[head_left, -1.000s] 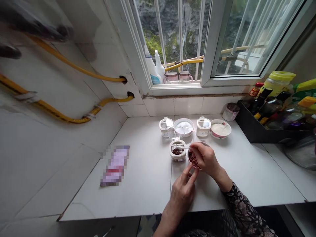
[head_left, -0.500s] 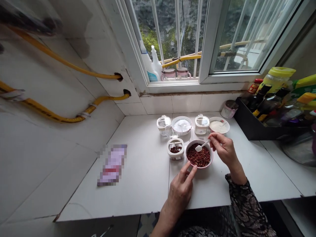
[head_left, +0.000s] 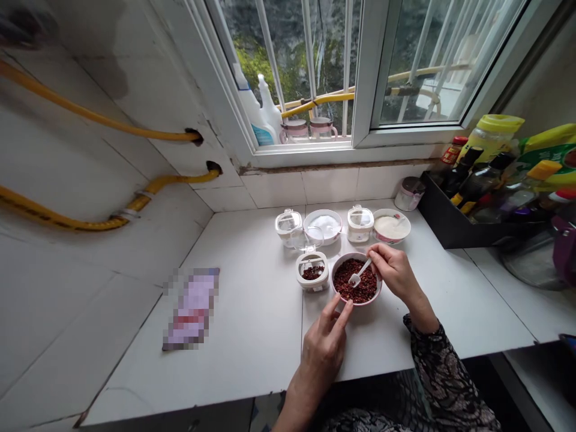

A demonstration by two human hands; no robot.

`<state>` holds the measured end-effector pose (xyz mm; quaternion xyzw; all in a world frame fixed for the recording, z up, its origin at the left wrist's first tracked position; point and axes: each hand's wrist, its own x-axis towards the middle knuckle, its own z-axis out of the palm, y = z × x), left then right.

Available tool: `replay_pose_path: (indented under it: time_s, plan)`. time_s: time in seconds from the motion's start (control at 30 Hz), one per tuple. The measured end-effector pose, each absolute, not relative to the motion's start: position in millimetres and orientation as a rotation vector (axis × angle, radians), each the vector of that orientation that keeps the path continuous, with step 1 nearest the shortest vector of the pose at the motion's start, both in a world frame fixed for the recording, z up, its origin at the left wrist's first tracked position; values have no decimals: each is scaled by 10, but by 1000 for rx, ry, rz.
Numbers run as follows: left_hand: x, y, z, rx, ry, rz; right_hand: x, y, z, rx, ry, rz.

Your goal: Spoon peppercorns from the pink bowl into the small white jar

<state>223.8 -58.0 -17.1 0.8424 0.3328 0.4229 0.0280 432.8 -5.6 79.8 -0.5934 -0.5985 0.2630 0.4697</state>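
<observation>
A round bowl full of dark red peppercorn-like bits stands on the white tiled counter. Pinched in my right hand is a small white spoon, its scoop down at the surface of the bits. My left hand has two fingers spread against the bowl's near rim and grips nothing. Just left of the bowl, a clear square jar with its lid raised contains some of the same dark bits.
Behind stand a lidded jar, a bowl of white grains, another jar and a bowl of off-white powder. A black bottle box is at right, a purple packet at left.
The spoon's scoop has shifted slightly down and left within the bowl, closer into the bits. The whole view has shifted a little; my left hand keeps its place at the rim.
</observation>
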Motion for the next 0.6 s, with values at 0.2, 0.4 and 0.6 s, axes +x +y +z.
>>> replay_pose_path:
  time_s: [0.2, 0.4, 0.6]
  plan:
    - [2244, -580, -170, 2600, 1023, 1300, 4338, -22, 755, -1398, -1218, 880]
    - [2238, -577, -166, 2607, 1021, 1290, 4322, 0, 727, -1401, -1127, 934]
    - [2236, -574, -177, 2607, 1022, 1299, 4295, -8, 720, -1459, -1229, 811]
